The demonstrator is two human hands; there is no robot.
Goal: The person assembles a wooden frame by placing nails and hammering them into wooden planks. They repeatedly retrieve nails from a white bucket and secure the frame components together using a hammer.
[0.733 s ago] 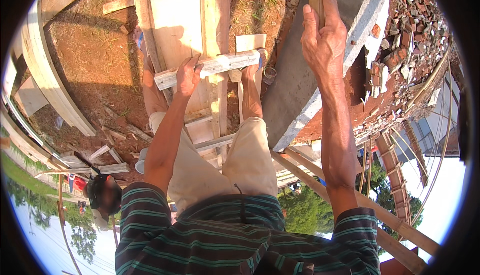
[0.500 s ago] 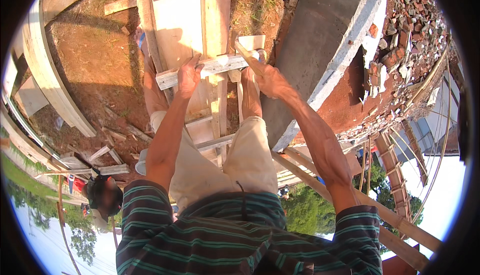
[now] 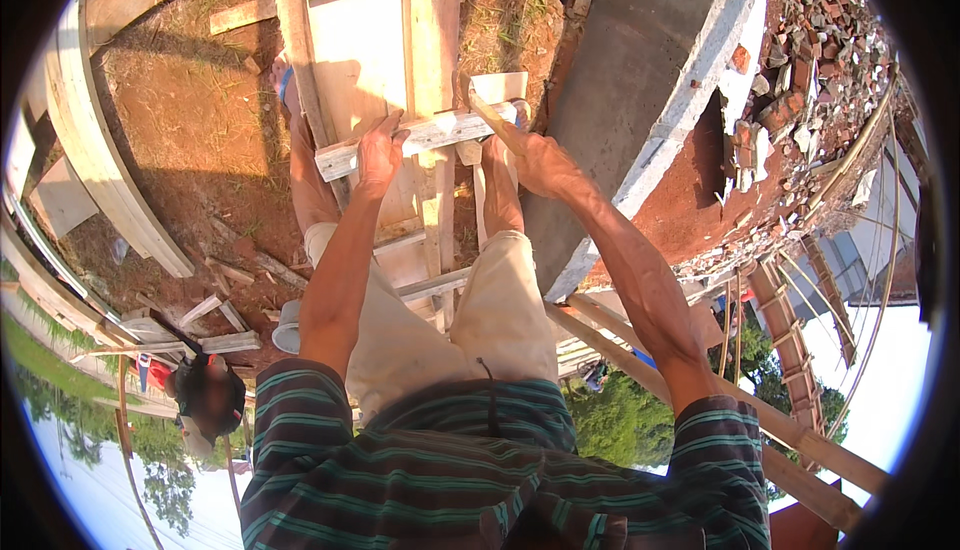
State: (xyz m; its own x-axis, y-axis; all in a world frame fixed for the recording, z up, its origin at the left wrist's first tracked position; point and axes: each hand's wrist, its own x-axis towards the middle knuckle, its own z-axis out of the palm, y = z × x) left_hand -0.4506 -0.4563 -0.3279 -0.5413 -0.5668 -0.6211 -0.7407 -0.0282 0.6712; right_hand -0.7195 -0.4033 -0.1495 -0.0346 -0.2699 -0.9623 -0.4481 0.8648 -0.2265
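Observation:
A short whitish wooden batten (image 3: 440, 132) lies crosswise over a long frame of timbers and a pale plywood panel (image 3: 355, 45), between my lower legs. My left hand (image 3: 380, 157) is closed around the batten near its left end, the index finger stretched along it. Over the batten's right end, my right hand (image 3: 545, 164) grips a light wooden handle (image 3: 497, 124), like a hammer's, slanting up and left. Its head cannot be clearly made out. A small wood block (image 3: 469, 154) sits just below the batten.
A grey concrete slab with a pale raised edge (image 3: 690, 90) runs along my right, with brick rubble (image 3: 800, 100) beyond. Curved boards (image 3: 100, 150) lie on the left. A grey bucket (image 3: 287, 328) stands by my left arm; another person (image 3: 210, 395) is at lower left.
The batten and my left hand have shifted very slightly to the right. My right hand keeps its grip on the handle, almost in the same place.

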